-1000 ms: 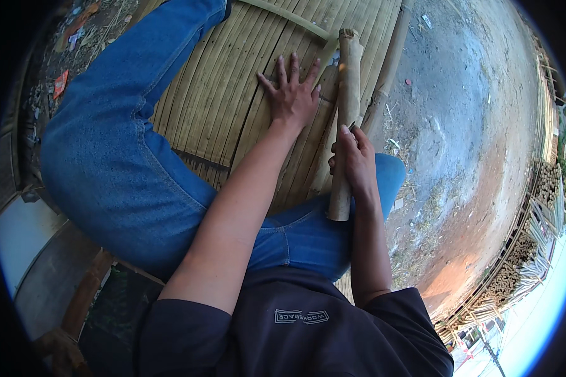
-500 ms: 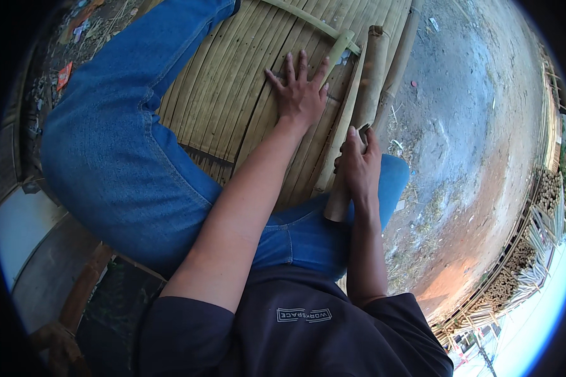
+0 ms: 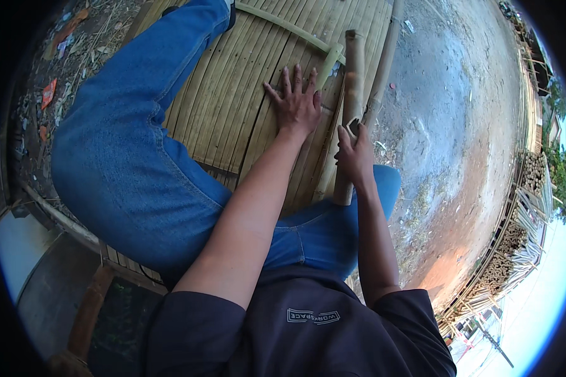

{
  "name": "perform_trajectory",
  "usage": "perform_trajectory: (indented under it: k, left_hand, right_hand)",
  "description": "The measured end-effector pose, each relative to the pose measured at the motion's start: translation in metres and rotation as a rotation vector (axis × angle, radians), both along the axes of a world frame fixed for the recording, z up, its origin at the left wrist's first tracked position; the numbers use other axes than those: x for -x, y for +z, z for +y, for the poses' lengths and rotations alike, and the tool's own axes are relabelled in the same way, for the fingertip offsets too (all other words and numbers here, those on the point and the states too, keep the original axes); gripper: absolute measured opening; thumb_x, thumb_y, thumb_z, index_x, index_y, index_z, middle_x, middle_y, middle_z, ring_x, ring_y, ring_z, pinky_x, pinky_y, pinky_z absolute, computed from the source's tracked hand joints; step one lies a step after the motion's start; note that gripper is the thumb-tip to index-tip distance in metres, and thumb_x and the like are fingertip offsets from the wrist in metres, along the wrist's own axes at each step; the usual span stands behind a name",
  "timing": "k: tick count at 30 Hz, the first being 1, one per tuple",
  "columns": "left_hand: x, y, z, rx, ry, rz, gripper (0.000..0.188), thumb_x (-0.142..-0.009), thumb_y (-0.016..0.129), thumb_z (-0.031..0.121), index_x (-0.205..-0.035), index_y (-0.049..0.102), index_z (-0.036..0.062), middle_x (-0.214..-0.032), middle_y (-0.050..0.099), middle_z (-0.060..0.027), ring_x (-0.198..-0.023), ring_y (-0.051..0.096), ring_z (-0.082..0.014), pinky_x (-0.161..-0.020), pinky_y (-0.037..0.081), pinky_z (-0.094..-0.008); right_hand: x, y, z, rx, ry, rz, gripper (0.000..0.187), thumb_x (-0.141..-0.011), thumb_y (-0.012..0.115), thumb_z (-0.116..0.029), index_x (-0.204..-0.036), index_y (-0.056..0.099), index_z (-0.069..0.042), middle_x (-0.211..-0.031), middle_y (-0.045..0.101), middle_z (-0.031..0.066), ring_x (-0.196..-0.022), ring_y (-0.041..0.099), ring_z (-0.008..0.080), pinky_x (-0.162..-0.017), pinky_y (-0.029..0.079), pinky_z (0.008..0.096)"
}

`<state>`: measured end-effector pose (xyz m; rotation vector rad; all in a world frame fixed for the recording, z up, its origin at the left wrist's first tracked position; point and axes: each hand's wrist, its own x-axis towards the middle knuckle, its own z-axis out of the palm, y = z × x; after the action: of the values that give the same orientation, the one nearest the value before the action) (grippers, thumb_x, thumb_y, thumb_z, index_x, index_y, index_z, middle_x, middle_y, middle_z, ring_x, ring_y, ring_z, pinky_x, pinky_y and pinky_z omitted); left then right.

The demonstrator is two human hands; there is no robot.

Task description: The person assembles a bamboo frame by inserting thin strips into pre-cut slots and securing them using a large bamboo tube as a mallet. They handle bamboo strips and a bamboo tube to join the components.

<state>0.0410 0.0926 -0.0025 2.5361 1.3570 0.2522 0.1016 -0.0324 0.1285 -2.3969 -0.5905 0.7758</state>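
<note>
My left hand (image 3: 299, 113) lies flat with fingers spread on the bamboo-slat platform (image 3: 223, 110). Beside its fingers is a short pale green bamboo strip (image 3: 329, 65), one end meeting a longer crosswise bamboo strip (image 3: 280, 23). My right hand (image 3: 356, 157) is wrapped round a brown bamboo tube (image 3: 343, 193), whose near end rests by my right leg. A dark, pale-rimmed opening shows at my fingertips. In line beyond it runs a bamboo length (image 3: 354, 72); I cannot tell whether both are one notched piece.
A bamboo pole (image 3: 383, 69) runs along the platform's right edge. Past it stretches bare dirt ground (image 3: 449, 144), with stacked bamboo poles (image 3: 506, 251) at the far right. My jeans-covered leg (image 3: 119, 138) is bent across the left. Litter and dry leaves (image 3: 69, 63) lie beyond it.
The view has shifted slightly. The bamboo tube and my right hand appear a little further left, and the opening at my fingertips shows more clearly. My left hand stays flat on the slats.
</note>
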Motion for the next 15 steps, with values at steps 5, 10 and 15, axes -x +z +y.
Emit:
perform_trajectory:
  k: [5, 10, 15]
  left_hand:
    - [0.001, 0.015, -0.007, 0.094, -0.012, -0.022, 0.061, -0.105, 0.031, 0.049, -0.160, 0.026, 0.0239, -0.168, 0.021, -0.0082, -0.156, 0.012, -0.0334, -0.114, 0.005, -0.0773]
    - [0.001, 0.020, -0.002, 0.071, -0.023, 0.018, 0.061, -0.105, 0.032, 0.049, -0.160, 0.027, 0.0233, -0.168, 0.021, -0.0085, -0.156, 0.012, -0.0334, -0.114, 0.007, -0.0775]
    - [-0.001, 0.015, -0.001, 0.049, -0.012, -0.010, 0.061, -0.104, 0.035, 0.048, -0.160, 0.028, 0.0233, -0.167, 0.021, -0.0109, -0.155, 0.010, -0.0365, -0.114, 0.007, -0.0777]
  right_hand:
    - [0.005, 0.003, 0.023, -0.183, -0.101, -0.055, 0.053, -0.099, 0.065, -0.032, -0.132, 0.048, 0.005, -0.090, 0.070, 0.0218, -0.067, 0.071, 0.0243, -0.058, 0.056, 0.0375]
    - [-0.019, 0.032, 0.028, -0.352, -0.200, 0.070, 0.050, -0.101, 0.062, -0.035, -0.132, 0.048, 0.001, -0.084, 0.063, 0.0086, -0.065, 0.065, 0.0152, -0.056, 0.055, 0.0302]
    - [-0.036, 0.023, 0.013, -0.319, -0.281, 0.155, 0.049, -0.102, 0.061, -0.037, -0.132, 0.050, 0.000, -0.086, 0.062, 0.0074, -0.065, 0.064, 0.0148, -0.055, 0.055, 0.0306]
